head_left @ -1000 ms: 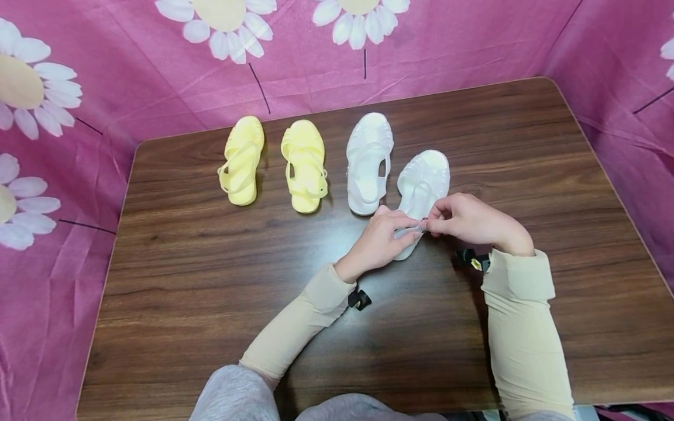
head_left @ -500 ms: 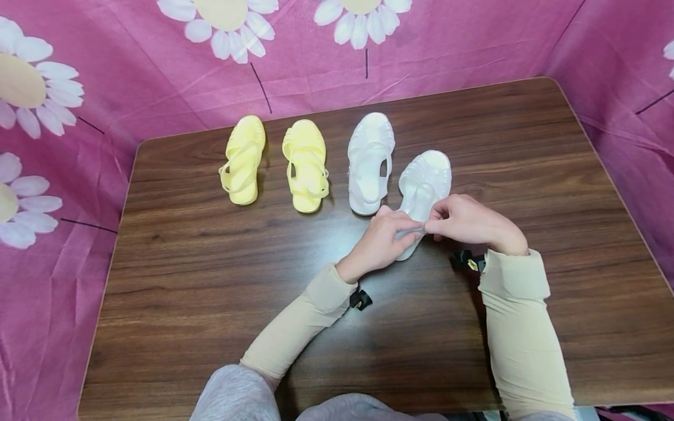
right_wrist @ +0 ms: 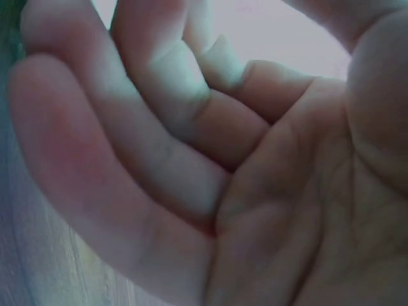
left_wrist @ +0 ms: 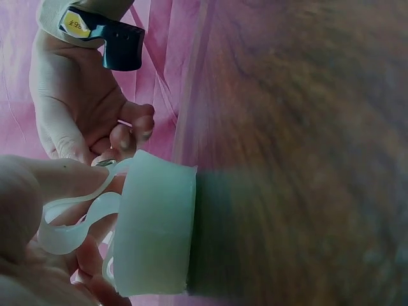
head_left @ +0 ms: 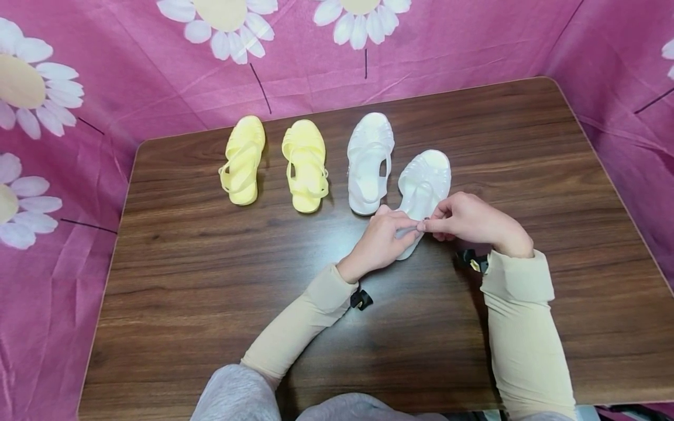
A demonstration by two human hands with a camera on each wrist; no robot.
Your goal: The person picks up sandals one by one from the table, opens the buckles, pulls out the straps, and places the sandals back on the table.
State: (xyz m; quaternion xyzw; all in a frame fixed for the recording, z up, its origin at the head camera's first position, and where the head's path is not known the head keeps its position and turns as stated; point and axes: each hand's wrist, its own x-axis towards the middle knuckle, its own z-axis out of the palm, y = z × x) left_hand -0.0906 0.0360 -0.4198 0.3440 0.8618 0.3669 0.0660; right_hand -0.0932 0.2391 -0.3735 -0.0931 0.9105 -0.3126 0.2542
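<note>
A white sandal (head_left: 425, 175) lies tilted on the table, toe away from the person. Over its heel part, the left hand (head_left: 378, 241) holds the strap between thumb and fingers. From the right, the right hand (head_left: 468, 220) pinches the strap's end by the buckle, its fingertips meeting the left ones. In the left wrist view the pale heel (left_wrist: 156, 226) stands on the table with the looped strap (left_wrist: 67, 239) in the fingers. The right wrist view shows only the curled fingers (right_wrist: 159, 140) and palm; the pinched part is hidden there.
Left of the held sandal lies another white sandal (head_left: 370, 166), close beside it. Two yellow sandals (head_left: 305, 166) (head_left: 244, 161) lie farther left near the back edge of the brown table (head_left: 210, 292). A pink flowered cloth (head_left: 421, 58) hangs behind.
The right hand has shifted slightly around the strap end, its fingertips moving a little left over the buckle. The left hand and the sandals stay nearly in place.
</note>
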